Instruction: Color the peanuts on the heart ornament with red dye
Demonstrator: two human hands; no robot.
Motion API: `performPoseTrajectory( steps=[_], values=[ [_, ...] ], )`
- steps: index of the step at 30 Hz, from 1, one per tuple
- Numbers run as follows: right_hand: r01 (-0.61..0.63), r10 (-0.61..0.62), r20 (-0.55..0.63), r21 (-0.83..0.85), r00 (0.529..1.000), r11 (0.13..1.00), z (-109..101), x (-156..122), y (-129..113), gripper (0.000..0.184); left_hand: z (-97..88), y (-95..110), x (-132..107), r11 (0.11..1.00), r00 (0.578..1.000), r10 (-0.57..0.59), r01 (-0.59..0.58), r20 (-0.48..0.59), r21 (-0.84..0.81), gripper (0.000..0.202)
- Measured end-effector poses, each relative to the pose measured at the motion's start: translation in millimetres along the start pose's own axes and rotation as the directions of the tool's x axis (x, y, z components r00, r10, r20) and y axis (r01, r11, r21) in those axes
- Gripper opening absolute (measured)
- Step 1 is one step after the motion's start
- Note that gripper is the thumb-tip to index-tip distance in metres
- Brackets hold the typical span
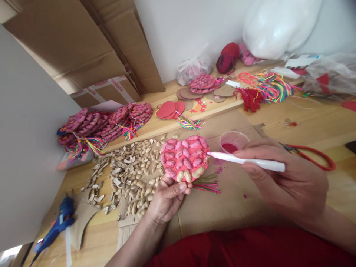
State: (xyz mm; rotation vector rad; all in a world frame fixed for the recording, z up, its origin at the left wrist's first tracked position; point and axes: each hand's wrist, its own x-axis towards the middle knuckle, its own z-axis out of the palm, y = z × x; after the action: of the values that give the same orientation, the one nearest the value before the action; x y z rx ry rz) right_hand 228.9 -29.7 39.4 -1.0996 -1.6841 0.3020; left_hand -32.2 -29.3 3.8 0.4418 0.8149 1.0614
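Observation:
My left hand (pixel 171 196) grips the lower edge of a red heart-shaped piece (pixel 182 157) covered with rows of peanut shells. Most shells on it are pink; a few along the bottom and right edge are plain tan. A tassel (pixel 207 186) of green and pink threads hangs from its lower right. In my right hand (pixel 286 178) is a white marker (pixel 247 161), pinched between thumb and fingers. Its pink tip meets the shells at the heart's right edge. Just behind the marker stands a clear plastic cup (pixel 234 141) with dark pink liquid in it.
Loose peanut shells (pixel 139 167) spread left of the heart. A blue glue gun (pixel 57 224) lies at the far left. Stacked pink peanut pieces (pixel 102 124) with tassels line the back ledge, near red hearts (pixel 169 110) and colourful threads (pixel 274 87). Orange-handled scissors (pixel 314 152) lie behind my right hand.

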Motion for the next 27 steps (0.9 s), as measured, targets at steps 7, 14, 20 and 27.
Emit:
performPoseTrajectory(
  steps=[7,14,20,27],
  values=[
    [-0.017,0.018,-0.038,0.025,0.999,1.0,-1.6,1.2,-5.8,0.029,-0.3,-0.2,1.1,1.0,1.0,0.011,-0.011,0.015,-0.012,0.028],
    [-0.023,0.023,0.016,-0.009,1.0,1.0,-1.7,0.0,-2.9,0.029,-3.8,-1.2,2.4,1.0,0.998,0.014,-0.013,0.054,-0.013,0.024],
    [0.006,-0.006,0.015,0.007,1.0,1.0,-3.8,-0.9,-3.2,0.033,-1.7,-0.2,1.8,1.0,0.999,0.013,-0.013,0.039,-0.014,0.025],
    [0.145,-0.148,0.114,0.035,0.982,0.989,-1.7,3.9,-5.4,0.031,-3.7,-0.5,2.5,1.0,1.0,0.021,-0.02,0.021,-0.019,0.026]
  ],
)
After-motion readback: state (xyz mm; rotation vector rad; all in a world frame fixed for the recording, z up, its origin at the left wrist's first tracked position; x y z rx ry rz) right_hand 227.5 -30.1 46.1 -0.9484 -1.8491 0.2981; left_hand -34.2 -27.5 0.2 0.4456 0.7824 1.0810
